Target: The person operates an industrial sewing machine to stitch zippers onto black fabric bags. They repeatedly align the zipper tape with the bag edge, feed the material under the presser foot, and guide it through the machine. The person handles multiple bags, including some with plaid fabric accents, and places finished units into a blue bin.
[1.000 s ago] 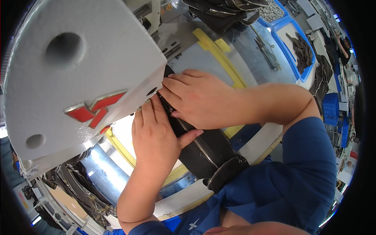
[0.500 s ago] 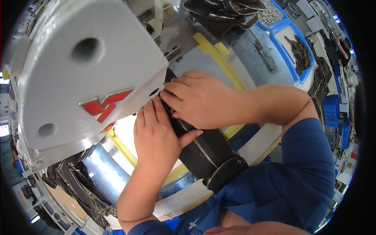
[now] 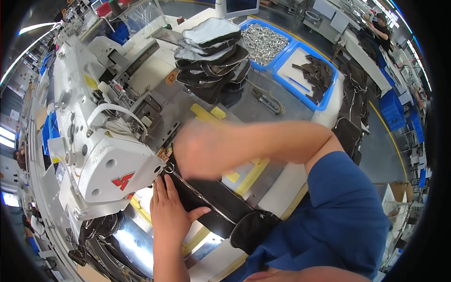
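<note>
A long black fabric piece with a metal zipper (image 3: 206,203) lies under the head of a white sewing machine (image 3: 117,169). Flat on its left edge rests my left hand (image 3: 169,214), fingers stretched toward the needle area and thumb spread across the cloth. Over the far end of the piece is my right hand (image 3: 199,148), smeared by motion, so its fingers cannot be made out. Between the two hands, by the machine, a small metal ring (image 3: 169,167) shows at the zipper's end. The piece's near end, a rounded black part (image 3: 253,230), reaches my body.
Behind the work stands a stack of black zippered pieces (image 3: 211,61). Blue trays hold metal rings (image 3: 265,43) and dark strips (image 3: 317,77). A small metal tool (image 3: 267,101) lies on the table. Dark fabric (image 3: 110,244) hangs at the left; more (image 3: 350,108) lies right.
The view has pulled back, bringing in more of the machine and table. My right hand has gone from resting on the fabric to moving fast; my left stays flat on it.
</note>
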`<action>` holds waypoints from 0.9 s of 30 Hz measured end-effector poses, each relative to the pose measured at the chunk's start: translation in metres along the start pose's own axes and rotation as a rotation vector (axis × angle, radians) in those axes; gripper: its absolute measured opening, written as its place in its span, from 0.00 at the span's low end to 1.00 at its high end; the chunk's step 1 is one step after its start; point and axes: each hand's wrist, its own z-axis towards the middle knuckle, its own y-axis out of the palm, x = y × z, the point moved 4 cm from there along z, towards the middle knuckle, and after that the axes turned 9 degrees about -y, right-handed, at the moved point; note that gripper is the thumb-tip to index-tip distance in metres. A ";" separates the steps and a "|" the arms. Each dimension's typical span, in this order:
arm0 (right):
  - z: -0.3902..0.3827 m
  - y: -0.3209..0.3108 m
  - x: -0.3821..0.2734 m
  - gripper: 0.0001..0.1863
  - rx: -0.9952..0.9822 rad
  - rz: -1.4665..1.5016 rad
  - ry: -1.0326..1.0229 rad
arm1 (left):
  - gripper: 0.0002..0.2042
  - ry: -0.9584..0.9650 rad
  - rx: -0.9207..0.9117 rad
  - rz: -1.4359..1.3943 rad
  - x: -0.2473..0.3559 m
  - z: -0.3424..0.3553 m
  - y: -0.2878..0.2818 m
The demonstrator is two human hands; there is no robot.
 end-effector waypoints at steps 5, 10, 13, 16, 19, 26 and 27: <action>-0.063 -0.119 0.105 0.07 0.608 -0.697 0.521 | 0.47 -0.090 0.172 -0.229 -0.013 -0.006 0.000; -0.086 -0.132 0.147 0.06 0.489 -0.758 0.450 | 0.24 -0.032 0.395 -0.392 -0.022 -0.008 0.007; -0.066 -0.144 0.074 0.02 0.834 -0.876 0.200 | 0.16 -0.030 0.442 -0.543 -0.031 -0.003 0.006; -0.032 -0.115 -0.024 0.05 0.571 -0.444 0.166 | 0.12 -0.177 0.364 -0.780 -0.042 -0.014 0.012; -0.022 -0.041 -0.089 0.07 0.182 -0.148 -0.265 | 0.12 -0.104 0.378 -0.820 -0.044 -0.015 0.015; -0.011 0.022 -0.067 0.12 -0.009 0.149 -0.129 | 0.18 -0.040 0.270 -0.798 -0.032 -0.011 0.013; -0.007 0.019 -0.050 0.11 -0.001 0.123 -0.032 | 0.19 -0.059 0.235 -0.807 -0.030 -0.009 0.013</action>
